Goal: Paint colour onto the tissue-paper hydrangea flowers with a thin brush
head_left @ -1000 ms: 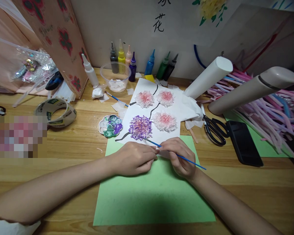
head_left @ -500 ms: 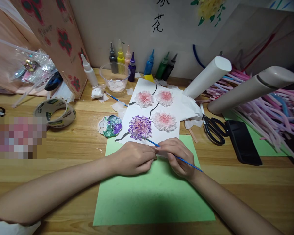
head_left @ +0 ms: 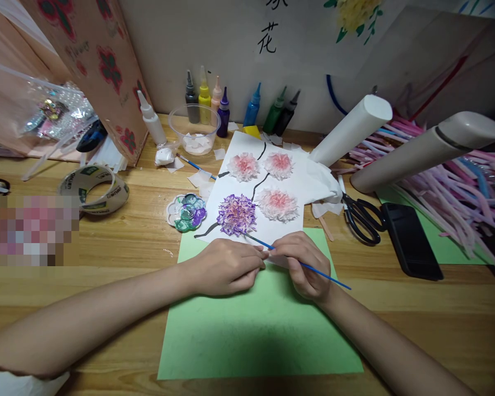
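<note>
My right hand [head_left: 305,264] grips a thin blue paintbrush [head_left: 326,275], its tip at the lower edge of a purple-edged tissue-paper flower [head_left: 236,214]. That flower sits on a white sheet [head_left: 214,195] with three pink-and-white paper flowers, one of them a pink flower [head_left: 278,204], and black painted stems. My left hand [head_left: 226,267] rests on the sheet's near edge, fingers stretched toward the right hand and partly bent, with the thumb hidden. Beneath both hands lies green paper [head_left: 256,341]. Left of the flower is a paint palette [head_left: 186,213] smeared green and purple.
Paint bottles [head_left: 223,115] and a clear plastic bowl [head_left: 194,132] with paper scraps stand along the wall. A tape roll [head_left: 93,190] lies at left. On the right are black scissors [head_left: 363,220], a phone [head_left: 411,240], a leaning grey bottle [head_left: 421,154] and pipe cleaners [head_left: 454,203].
My right hand has shifted slightly right with the paintbrush, whose tip stays close to the purple flower's lower edge. My left hand stays almost in place.
</note>
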### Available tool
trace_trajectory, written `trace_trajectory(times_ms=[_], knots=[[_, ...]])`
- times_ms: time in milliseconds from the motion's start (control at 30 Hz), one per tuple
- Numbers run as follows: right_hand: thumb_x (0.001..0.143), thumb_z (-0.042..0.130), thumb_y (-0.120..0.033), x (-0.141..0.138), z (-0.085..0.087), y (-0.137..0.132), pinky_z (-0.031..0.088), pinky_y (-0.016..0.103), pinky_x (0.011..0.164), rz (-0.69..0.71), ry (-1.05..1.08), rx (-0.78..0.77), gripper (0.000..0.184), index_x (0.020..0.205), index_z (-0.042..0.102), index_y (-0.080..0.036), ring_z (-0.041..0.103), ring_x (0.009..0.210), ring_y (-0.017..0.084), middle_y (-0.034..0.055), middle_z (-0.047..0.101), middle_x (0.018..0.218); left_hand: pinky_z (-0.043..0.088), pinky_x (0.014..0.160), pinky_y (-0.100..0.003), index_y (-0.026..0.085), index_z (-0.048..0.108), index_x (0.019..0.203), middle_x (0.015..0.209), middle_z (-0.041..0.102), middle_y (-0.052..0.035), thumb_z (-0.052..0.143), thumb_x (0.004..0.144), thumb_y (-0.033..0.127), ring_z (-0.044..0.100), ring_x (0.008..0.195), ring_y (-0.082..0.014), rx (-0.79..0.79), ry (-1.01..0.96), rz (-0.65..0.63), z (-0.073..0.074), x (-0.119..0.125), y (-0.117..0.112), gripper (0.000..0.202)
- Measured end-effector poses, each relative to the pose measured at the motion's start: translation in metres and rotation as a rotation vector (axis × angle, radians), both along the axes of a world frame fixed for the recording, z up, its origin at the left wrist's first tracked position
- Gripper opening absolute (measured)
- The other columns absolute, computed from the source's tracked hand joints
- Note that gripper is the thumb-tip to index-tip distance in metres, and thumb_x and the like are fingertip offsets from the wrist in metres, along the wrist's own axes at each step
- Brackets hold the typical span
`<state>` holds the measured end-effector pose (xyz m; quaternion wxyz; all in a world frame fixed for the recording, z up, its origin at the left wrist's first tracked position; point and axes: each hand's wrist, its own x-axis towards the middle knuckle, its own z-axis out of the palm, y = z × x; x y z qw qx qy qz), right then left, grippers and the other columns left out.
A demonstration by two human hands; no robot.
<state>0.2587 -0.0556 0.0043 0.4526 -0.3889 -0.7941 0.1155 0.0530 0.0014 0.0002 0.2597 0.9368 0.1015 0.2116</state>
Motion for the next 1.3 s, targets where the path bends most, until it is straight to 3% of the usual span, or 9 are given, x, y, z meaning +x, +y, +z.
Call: trace_trajectory(times_ms=[733,1000,1300], knots=[[0.083,0.042,-0.009,-0.0027,0.0031,-0.0004,0.047,0.033,0.064,-0.113,0.017,0.029,0.024,0.091,0.059,-0.022,0.063,0.07,0.019,0.0034,0.067,0.076,0.055,0.092,-0.027,0.015,0.066,0.1,0.118,0.07,-0.0083,0.045,0.089,0.014,0.066,0.111,-0.0182,-0.016,-0.012,-0.01,-0.0033,-0.0005,-0.0001,0.024],[0.08,0.043,-0.007,-0.0035,0.0044,0.0011,0.048,0.033,0.065,-0.073,-0.031,0.044,0.024,0.093,0.058,-0.021,0.063,0.072,0.018,0.0041,0.067,0.077,0.055,0.089,-0.026,0.016,0.067,0.099,0.113,0.072,-0.0076,0.045,0.089,0.013,0.068,0.107,-0.0174,-0.016,-0.022,-0.002,-0.0021,0.0,-0.0002,0.024],[0.083,0.042,-0.012,-0.0002,0.0028,-0.0024,0.047,0.033,0.06,-0.118,0.008,0.107,0.02,0.089,0.058,-0.022,0.061,0.067,0.019,0.004,0.066,0.074,0.055,0.089,-0.026,0.015,0.067,0.1,0.113,0.072,-0.0077,0.044,0.089,0.014,0.068,0.106,-0.0176,-0.015,-0.02,-0.003,-0.0028,0.0002,-0.0005,0.025]])
